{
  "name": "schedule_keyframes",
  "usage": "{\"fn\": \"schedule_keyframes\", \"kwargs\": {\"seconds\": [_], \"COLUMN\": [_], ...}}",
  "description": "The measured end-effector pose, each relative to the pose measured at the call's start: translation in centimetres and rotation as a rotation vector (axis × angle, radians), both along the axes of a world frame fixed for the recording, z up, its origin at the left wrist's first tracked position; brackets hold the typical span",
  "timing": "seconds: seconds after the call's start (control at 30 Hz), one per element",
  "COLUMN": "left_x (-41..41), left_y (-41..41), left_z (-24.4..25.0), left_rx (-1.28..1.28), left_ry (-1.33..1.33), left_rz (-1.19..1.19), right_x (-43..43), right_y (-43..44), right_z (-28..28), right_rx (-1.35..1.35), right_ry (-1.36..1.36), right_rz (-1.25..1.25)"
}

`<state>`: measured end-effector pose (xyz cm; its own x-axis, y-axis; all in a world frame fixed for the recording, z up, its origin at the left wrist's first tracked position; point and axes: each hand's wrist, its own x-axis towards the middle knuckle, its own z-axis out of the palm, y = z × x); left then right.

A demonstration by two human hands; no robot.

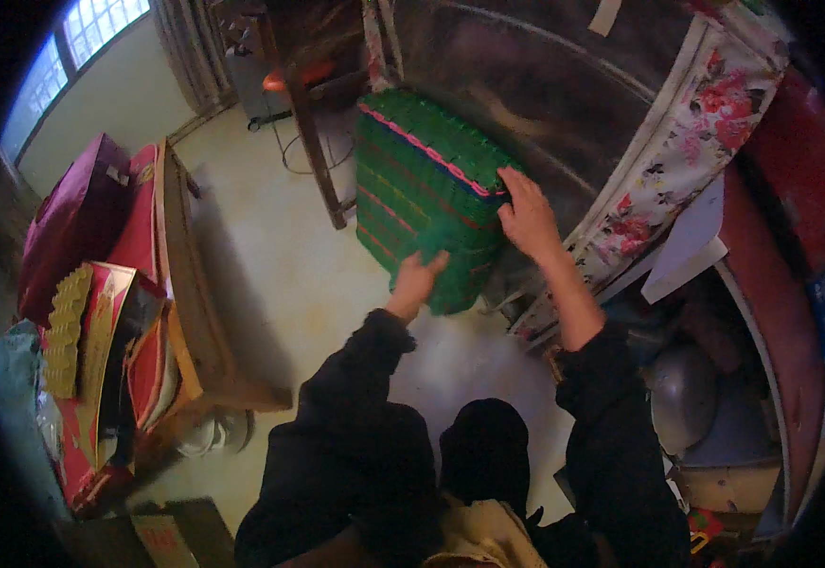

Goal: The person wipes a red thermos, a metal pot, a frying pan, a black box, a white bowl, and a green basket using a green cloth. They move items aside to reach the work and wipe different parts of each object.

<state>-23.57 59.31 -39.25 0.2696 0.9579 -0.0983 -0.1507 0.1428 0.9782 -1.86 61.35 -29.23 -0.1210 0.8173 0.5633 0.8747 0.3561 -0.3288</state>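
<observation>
A green woven basket (412, 192) with pink, red and yellow lines and a pink braided band along its upper edge stands tilted before me. My right hand (526, 213) rests on the basket's right upper corner, with the fingers over its edge. Lower down, my left hand (416, 280) is against the near side, thumb and forefinger apart, at a blurred green patch that looks like part of the basket or a green cloth. Whether the left fingers grip anything is unclear. Both forearms are in black sleeves.
A floral-bordered cover with clear panels (668, 170) hangs at the right, close to the basket. Left stands a wooden bench (199, 305) bearing red and purple boxes. A wooden table leg (313, 149) rises behind. A dark box (185, 532) lies at lower left.
</observation>
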Motion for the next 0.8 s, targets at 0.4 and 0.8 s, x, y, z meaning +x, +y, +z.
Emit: {"fn": "schedule_keyframes", "kwargs": {"seconds": [0.4,0.8], "left_x": [-12.4,-15.9], "left_y": [-12.7,-20.1], "left_z": [7.8,5.0], "left_rx": [0.233,0.786], "left_ry": [-0.118,1.103], "left_rz": [0.108,-0.054], "right_x": [-5.4,-22.9], "right_y": [-2.9,-14.4], "right_z": [-0.7,-15.5], "right_rx": [0.137,-1.806], "right_ry": [0.360,1.897], "right_rz": [0.120,0.848]}}
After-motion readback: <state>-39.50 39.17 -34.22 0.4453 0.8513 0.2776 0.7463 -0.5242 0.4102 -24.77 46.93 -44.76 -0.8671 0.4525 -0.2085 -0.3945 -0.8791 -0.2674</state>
